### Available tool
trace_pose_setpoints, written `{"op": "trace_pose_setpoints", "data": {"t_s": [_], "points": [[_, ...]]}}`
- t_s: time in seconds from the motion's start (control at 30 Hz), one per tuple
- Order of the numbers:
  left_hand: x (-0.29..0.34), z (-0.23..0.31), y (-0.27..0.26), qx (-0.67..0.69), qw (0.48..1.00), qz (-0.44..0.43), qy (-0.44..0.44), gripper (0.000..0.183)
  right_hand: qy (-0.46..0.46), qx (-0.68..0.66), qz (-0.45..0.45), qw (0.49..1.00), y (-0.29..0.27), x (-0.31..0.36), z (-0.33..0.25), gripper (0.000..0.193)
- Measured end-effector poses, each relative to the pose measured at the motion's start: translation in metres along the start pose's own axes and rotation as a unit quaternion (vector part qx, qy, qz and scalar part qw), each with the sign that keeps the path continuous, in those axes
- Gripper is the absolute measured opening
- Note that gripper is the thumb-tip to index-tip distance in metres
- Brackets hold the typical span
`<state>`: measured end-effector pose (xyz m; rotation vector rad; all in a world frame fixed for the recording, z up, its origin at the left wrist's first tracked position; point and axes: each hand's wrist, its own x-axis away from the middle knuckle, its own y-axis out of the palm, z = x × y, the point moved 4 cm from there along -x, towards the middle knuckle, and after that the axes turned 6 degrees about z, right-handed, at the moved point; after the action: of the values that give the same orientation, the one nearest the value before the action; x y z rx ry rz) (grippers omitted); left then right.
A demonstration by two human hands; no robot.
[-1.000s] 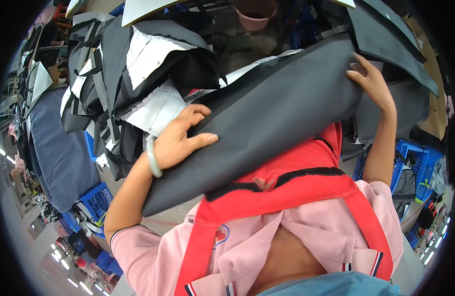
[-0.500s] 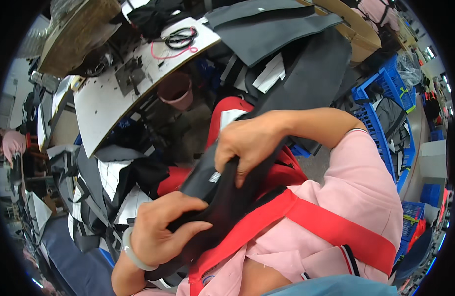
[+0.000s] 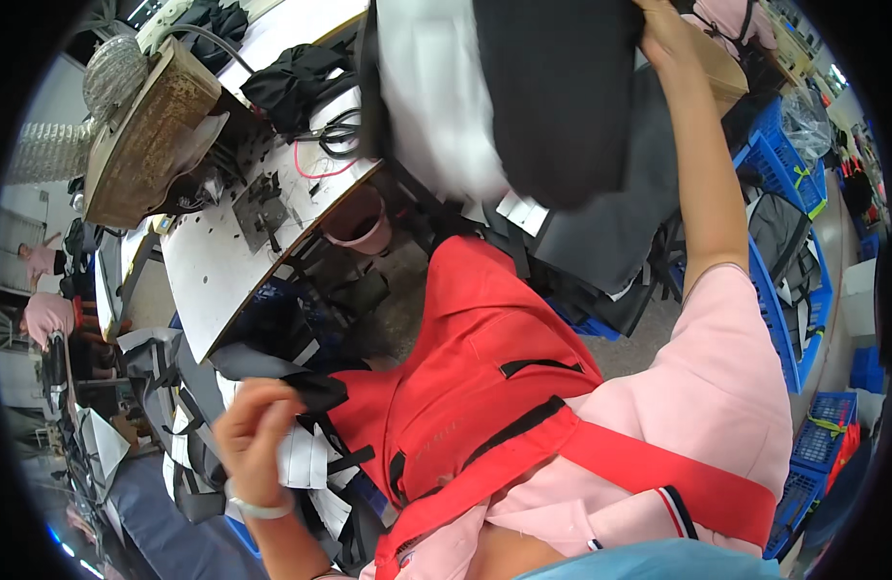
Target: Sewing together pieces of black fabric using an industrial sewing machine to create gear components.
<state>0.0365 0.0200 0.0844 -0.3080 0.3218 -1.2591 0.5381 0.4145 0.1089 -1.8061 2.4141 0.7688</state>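
My right hand [image 3: 665, 34], at the top edge, grips the side of a black and white fabric piece [image 3: 562, 106]. The piece hangs over the far side, its white panel [image 3: 436, 97] smeared by motion; its upper part is out of the picture. At the lower left, my left hand [image 3: 254, 435] is raised, its fingers loosely bent and slightly blurred, with nothing visible in them. A pale bracelet is on that wrist. Just beyond the left hand lie dark and white fabric pieces [image 3: 306, 454]. A red apron [image 3: 494, 348] covers my lap.
A white worktable [image 3: 209, 275] holds black-handled scissors [image 3: 339, 133], a pink cord and dark scraps. Under it stands a pink bin [image 3: 359, 227]. To the right are blue crates [image 3: 808, 338] with dark fabric pieces. Grey strapped pieces [image 3: 190, 416] are piled at left.
The dark piece, held in both hands over my lap, has gone up and away in my right hand. My left hand has let go and moved left. The view has shifted slightly.
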Motion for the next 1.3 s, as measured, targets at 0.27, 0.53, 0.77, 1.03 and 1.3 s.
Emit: {"op": "trace_pose_setpoints", "data": {"t_s": [0.27,0.53,0.77,1.03,1.3], "points": [[0.001,-0.057,0.084,0.016,0.991,-0.104,-0.079,0.011,0.104,0.473,0.198,0.852,-0.054,-0.037,0.290,0.064],[0.022,-0.102,0.093,-0.023,0.995,-0.077,-0.064,0.011,0.234,0.567,0.034,0.789,-0.119,-0.092,0.382,0.082],[0.046,-0.119,0.092,-0.043,0.995,-0.074,-0.047,0.013,0.150,0.482,-0.047,0.862,-0.082,-0.012,0.327,0.058],[0.071,-0.108,0.075,-0.031,0.999,-0.038,-0.023,0.011,0.124,0.400,-0.464,0.780,0.114,0.315,0.264,0.027],[0.109,-0.079,0.008,-0.085,0.987,0.133,0.030,0.013,0.008,0.161,-0.658,0.736,0.251,0.467,0.146,0.059]]}}
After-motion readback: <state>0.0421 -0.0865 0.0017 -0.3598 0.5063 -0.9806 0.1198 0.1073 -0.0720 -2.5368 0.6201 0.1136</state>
